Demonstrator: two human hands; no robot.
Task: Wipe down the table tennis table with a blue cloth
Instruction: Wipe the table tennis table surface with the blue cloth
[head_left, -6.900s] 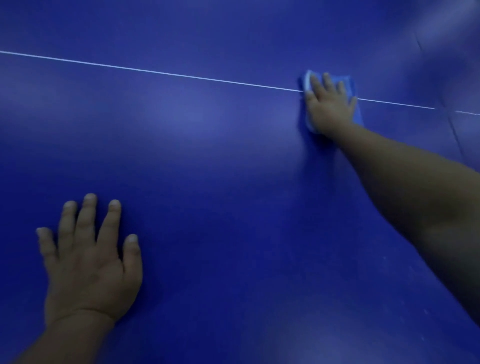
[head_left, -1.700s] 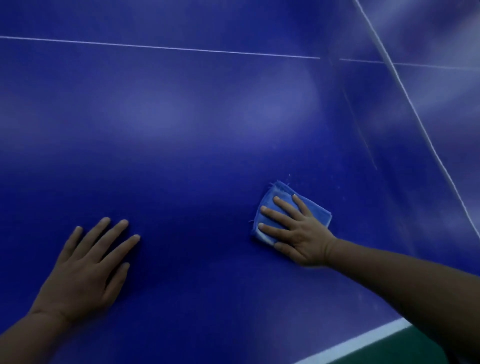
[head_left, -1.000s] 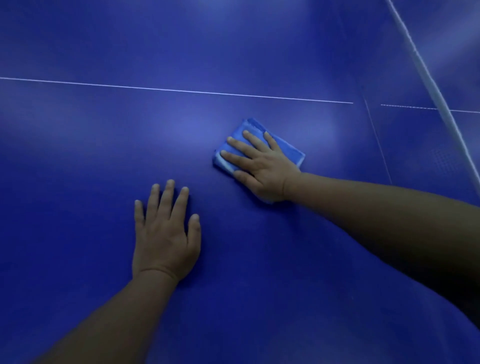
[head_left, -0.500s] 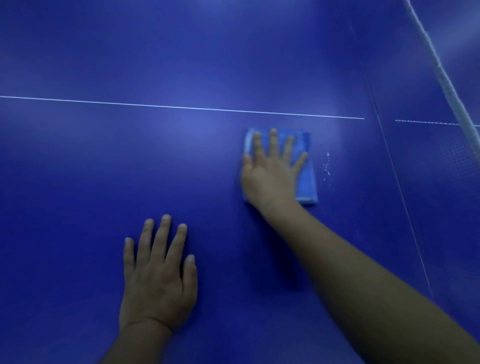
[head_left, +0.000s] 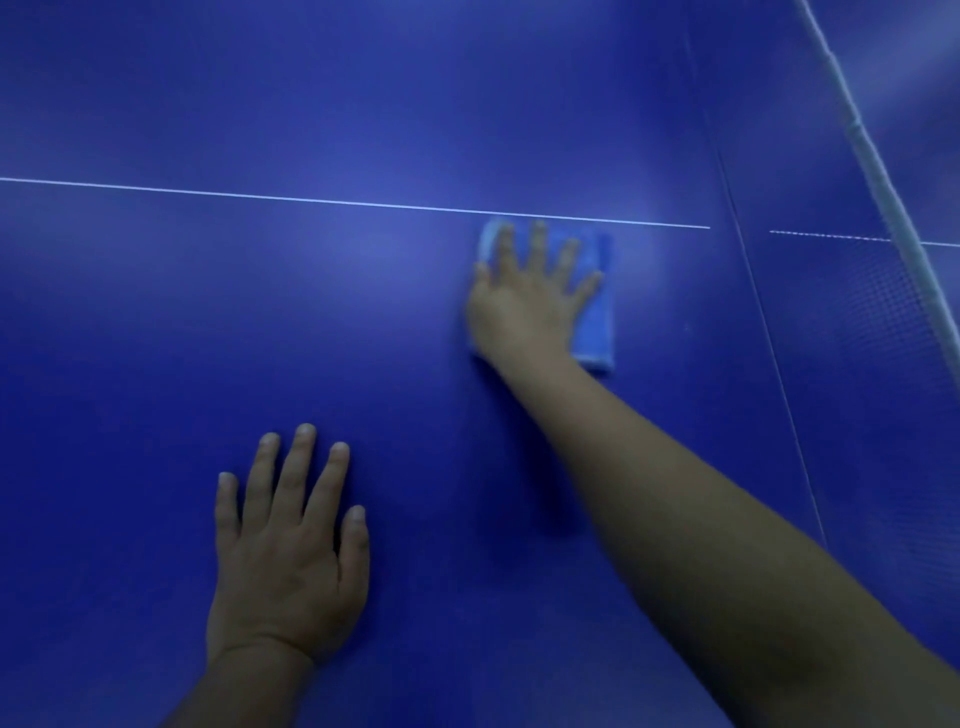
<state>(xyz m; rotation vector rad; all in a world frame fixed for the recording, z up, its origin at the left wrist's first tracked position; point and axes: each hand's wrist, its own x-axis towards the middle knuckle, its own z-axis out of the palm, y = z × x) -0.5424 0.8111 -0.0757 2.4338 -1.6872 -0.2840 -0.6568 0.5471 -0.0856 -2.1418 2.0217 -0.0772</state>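
Observation:
The dark blue table tennis table (head_left: 156, 322) fills the view. A folded light blue cloth (head_left: 595, 322) lies flat on it, just below the thin white centre line (head_left: 260, 196). My right hand (head_left: 527, 301) presses on the cloth with fingers spread and straight; the hand covers most of the cloth, and its far edge touches the line. My left hand (head_left: 288, 551) rests flat on the bare table surface nearer to me, fingers straight, holding nothing.
The net (head_left: 883, 176), with its white top band, runs diagonally down the right side. A thin seam (head_left: 769, 353) in the table surface runs parallel to it, right of the cloth.
My right hand has slid the cloth a little farther from me, up to the white line. The small white specks beside the cloth half a second ago no longer show. My left hand stays planted.

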